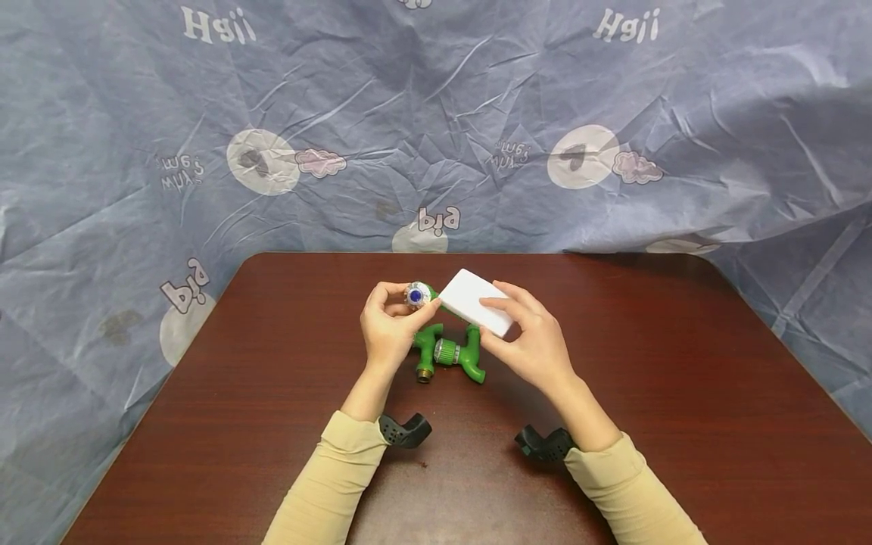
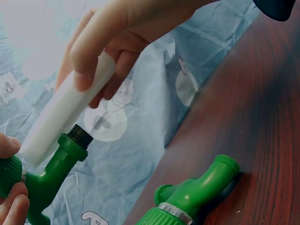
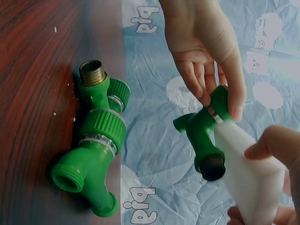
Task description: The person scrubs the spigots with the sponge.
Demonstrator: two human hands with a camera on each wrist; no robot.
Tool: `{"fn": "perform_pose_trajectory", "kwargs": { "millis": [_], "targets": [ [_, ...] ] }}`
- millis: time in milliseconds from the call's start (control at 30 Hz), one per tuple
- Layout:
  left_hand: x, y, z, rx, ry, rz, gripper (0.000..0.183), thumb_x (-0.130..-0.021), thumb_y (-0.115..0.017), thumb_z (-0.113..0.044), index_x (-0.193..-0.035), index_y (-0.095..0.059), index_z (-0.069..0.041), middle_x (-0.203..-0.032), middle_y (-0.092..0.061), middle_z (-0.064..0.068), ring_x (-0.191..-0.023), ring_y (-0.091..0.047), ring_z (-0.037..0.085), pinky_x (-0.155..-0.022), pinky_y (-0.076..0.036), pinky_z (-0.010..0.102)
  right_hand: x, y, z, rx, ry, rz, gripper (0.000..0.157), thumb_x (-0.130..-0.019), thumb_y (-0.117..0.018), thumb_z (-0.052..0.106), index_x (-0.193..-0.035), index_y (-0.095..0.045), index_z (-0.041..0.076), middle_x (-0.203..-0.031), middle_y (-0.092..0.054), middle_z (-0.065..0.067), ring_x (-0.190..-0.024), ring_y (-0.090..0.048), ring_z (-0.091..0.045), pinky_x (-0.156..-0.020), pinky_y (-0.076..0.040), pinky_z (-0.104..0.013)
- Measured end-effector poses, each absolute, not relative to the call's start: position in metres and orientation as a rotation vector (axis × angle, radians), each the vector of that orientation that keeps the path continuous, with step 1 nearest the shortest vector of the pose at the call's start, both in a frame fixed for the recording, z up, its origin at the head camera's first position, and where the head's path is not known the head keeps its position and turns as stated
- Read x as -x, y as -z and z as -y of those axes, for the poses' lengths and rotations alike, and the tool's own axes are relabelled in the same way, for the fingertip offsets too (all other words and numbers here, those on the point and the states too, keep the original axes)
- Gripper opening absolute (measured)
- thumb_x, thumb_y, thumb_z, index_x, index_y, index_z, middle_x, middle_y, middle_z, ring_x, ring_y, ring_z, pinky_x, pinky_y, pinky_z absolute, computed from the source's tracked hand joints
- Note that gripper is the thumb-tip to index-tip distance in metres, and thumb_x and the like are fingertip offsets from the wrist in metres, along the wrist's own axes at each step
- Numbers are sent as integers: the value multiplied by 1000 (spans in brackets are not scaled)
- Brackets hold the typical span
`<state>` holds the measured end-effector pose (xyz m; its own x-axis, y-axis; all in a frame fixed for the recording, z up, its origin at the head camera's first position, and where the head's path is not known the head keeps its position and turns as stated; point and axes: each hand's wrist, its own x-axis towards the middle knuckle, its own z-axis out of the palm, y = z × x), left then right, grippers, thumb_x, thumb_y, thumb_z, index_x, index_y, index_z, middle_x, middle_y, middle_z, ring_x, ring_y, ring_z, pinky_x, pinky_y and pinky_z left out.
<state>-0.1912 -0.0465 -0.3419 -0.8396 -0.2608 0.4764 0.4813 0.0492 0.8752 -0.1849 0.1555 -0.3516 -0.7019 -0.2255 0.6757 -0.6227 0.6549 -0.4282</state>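
My left hand [image 1: 388, 325] pinches a green faucet [image 3: 200, 129] by its ribbed knob, which has a blue centre cap. The faucet is off the table, and its dark threaded end [image 2: 80, 135] shows in the left wrist view. In my right hand [image 1: 534, 341] is a white sponge block [image 1: 475, 301], gripped by its sides between thumb and fingers. One end of the sponge meets the held faucet beside its knob. Below the hands, two more green faucets lie on the table: one with a brass threaded end [image 1: 425, 372], the other with a ribbed collar [image 1: 447, 352].
The brown wooden table [image 1: 286, 424] ends at a blue-grey printed cloth [image 1: 381, 106] hanging behind it. Black wrist mounts [image 1: 406, 431] stick out inward from both forearms. Small pale crumbs dot the tabletop in the right wrist view.
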Motion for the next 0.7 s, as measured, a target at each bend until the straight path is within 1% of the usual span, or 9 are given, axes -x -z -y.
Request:
{"fn": "perform_pose_trajectory", "kwargs": {
  "millis": [167,233,300,400,567,633,700],
  "targets": [
    [189,340,44,212,1836,1807,35,-66,-82,4,-91,-59,11,-92,-56,19,-63,-64,35,-47,-47,16,185,353,-155,-773,-822,2300,34,-70,-72,14,-104,-71,13,-127,-57,-7,-112,-55,-24,-76,-47,-38],
    [189,340,43,215,1829,1801,35,-66,-81,5,-91,-58,11,-92,-55,19,-64,-64,39,-48,-47,16,186,353,-156,-802,-800,2300,34,-69,-72,12,-103,-71,13,-126,-57,-7,-113,-55,-24,-78,-48,-40],
    [189,340,43,213,1825,1798,35,-65,-82,5,-90,-58,11,-92,-55,19,-64,-64,39,-48,-47,15,187,353,-158,-814,-786,2298,34,-69,-72,11,-103,-71,13,-126,-57,-8,-112,-55,-25,-78,-48,-41],
    [190,340,44,199,1801,1799,35,-65,-82,4,-88,-58,11,-91,-56,19,-62,-64,34,-48,-47,15,187,352,-161,-773,-788,2293,34,-68,-73,9,-102,-71,12,-126,-58,-8,-112,-55,-25,-76,-48,-40],
    [191,340,48,150,1824,1780,35,-65,-82,3,-89,-57,10,-89,-59,18,-58,-63,15,-50,-46,16,188,349,-163,-685,-827,2249,34,-68,-72,10,-102,-71,12,-125,-58,-9,-111,-55,-26,-75,-46,-39],
    [192,341,50,137,1850,1776,35,-66,-81,4,-90,-56,11,-87,-61,18,-58,-62,10,-50,-45,16,188,348,-163,-723,-847,2234,34,-68,-72,11,-102,-71,12,-125,-57,-9,-112,-54,-26,-77,-46,-39],
    [195,343,51,124,1864,1779,36,-67,-81,3,-91,-56,11,-86,-61,18,-57,-61,9,-48,-43,16,188,349,-162,-789,-851,2238,34,-69,-72,11,-103,-71,12,-126,-57,-8,-113,-54,-26,-79,-46,-38]
  ]
}}
